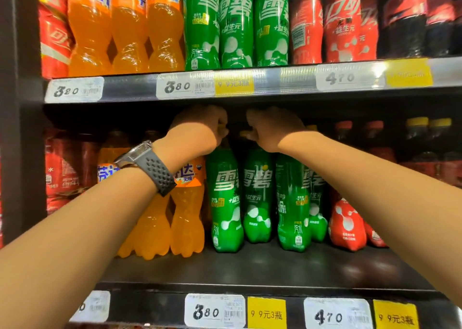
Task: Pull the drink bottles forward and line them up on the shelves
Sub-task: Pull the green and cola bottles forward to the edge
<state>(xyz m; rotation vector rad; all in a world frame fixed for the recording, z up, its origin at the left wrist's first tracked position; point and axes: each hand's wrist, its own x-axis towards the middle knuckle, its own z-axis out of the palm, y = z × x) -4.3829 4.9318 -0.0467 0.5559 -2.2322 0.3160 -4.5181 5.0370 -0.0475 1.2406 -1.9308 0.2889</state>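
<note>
Grip on two necks: left hand (200, 128) and right hand (272, 128) each curl round a green bottle (225, 198) standing just below the fist. Pulling step; next, slide both toward the shelf lip (150, 306).

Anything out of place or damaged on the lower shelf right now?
No spill or damage shows. The green bottles on the lower shelf stand staggered, some farther back, with bare shelf in front, unlike the flush upper row. The left hand and right hand grip their tops.
</note>
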